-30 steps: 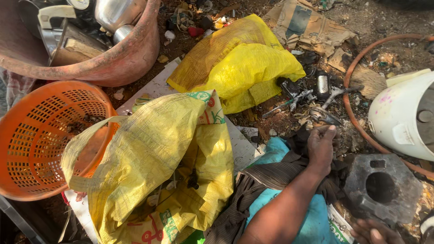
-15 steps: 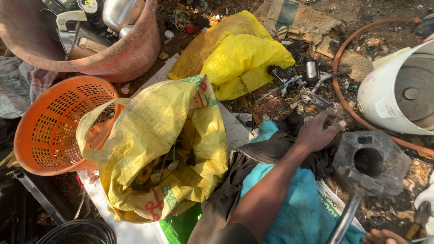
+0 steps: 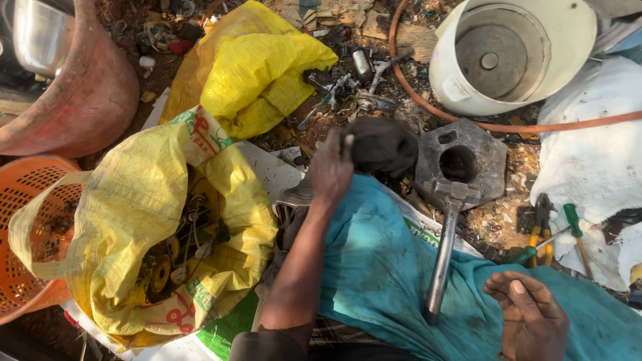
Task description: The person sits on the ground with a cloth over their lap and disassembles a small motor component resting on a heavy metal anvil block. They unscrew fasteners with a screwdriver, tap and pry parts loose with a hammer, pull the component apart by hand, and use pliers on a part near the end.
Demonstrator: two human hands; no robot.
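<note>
The left hand [image 3: 332, 167] is clenched on a dark round lump [image 3: 382, 146] just ahead of the knee, while the hammer [image 3: 447, 230] lies with its handle pointing back toward the nearer, empty, loosely curled right hand [image 3: 528, 317].

Left hand [image 3: 332, 167] now on dark lump [image 3: 383, 146].

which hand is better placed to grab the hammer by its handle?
Probably the right hand: it is open, empty, and rests on the teal cloth beside the handle end of the hammer. The left hand is busy gripping a dark round part.
</note>
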